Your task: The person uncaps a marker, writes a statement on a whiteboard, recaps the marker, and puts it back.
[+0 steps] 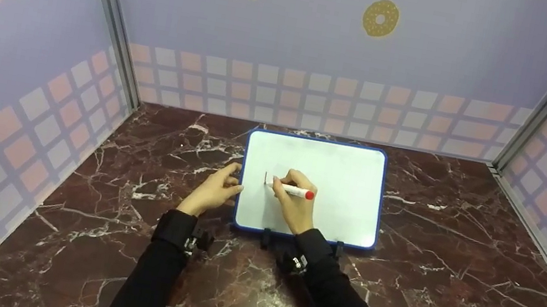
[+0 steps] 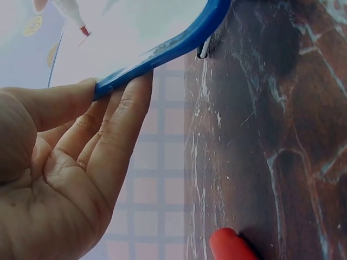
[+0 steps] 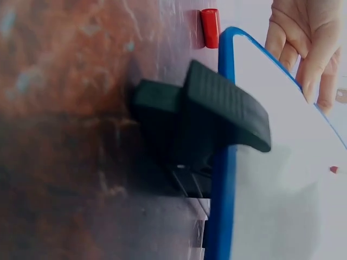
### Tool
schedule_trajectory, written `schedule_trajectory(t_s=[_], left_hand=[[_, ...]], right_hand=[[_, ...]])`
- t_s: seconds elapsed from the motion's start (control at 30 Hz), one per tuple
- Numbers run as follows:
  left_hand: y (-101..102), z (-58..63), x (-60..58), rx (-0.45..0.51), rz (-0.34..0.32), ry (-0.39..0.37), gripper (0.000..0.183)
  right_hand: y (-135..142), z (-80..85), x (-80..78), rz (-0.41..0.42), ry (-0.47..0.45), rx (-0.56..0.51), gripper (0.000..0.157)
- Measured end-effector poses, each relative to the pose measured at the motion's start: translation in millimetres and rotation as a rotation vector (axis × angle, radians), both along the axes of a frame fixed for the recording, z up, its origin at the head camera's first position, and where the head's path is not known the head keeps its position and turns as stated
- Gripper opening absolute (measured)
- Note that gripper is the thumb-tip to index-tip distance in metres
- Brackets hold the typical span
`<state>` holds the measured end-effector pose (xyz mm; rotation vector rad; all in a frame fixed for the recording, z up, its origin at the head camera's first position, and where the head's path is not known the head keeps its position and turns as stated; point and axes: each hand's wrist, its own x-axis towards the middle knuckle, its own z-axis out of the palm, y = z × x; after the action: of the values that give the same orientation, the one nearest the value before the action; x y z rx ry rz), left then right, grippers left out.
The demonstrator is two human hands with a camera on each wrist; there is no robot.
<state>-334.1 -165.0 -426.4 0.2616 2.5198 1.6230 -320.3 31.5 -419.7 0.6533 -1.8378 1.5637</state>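
A whiteboard (image 1: pixel 350 195) with a blue frame stands propped on black stand clips (image 3: pixel 217 114). At its left edge my left hand (image 1: pixel 214 188) pinches the frame, thumb at the front rim and fingers behind, as the left wrist view shows. My right hand (image 1: pixel 296 202) holds a white marker (image 1: pixel 295 190) with a red end, between thumb and fingers in front of the board. Its red tip (image 2: pixel 84 31) is right at the board surface, beside a short upright stroke (image 1: pixel 265 176) on the left part. The right wrist view shows only the tip.
A red cap-like cylinder (image 3: pixel 210 28) lies on the dark marbled table (image 1: pixel 450 297), left of the board; the left wrist view shows it too. Patterned panels (image 1: pixel 293 39) enclose the table at the back and both sides, with metal posts (image 1: pixel 112 12) at the corners.
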Motion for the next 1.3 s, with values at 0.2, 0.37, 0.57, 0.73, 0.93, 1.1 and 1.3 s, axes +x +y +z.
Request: schedule_trajectory(t_s=[0.2, 0.37, 0.57, 0.73, 0.93, 1.1, 1.3], left_hand=[[-0.1, 0.7, 0.0, 0.000, -0.001, 0.007, 0.058], [-3.4, 0.0, 1.3, -0.017, -0.009, 0.002, 0.057], [-4.5, -0.3, 0.9, -0.018, -0.004, 0.010, 0.056], [-3.1, -0.2, 0.0, -0.022, -0.004, 0.014, 0.056], [-1.4, 0.2, -1.3, -0.012, -0.006, 0.019, 0.054], [-1.3, -0.3, -1.7, -0.013, -0.002, 0.019, 0.054], [-0.8, -0.6, 0.0, -0.036, 0.002, 0.023, 0.056]], right_hand=[[1.2, -2.7, 3.8, 0.037, -0.023, -0.004, 0.026], [0.1, -4.8, 5.6, 0.021, -0.060, -0.075, 0.024], [-2.5, -6.3, 3.9, 0.008, -0.081, -0.123, 0.021], [-3.3, -6.9, 2.6, -0.002, -0.060, -0.089, 0.020], [-0.4, -6.6, 1.3, -0.071, 0.021, -0.047, 0.022], [2.1, -6.2, 0.7, -0.111, 0.059, -0.037, 0.023], [3.1, -5.2, 3.0, -0.119, 0.052, -0.023, 0.022]])
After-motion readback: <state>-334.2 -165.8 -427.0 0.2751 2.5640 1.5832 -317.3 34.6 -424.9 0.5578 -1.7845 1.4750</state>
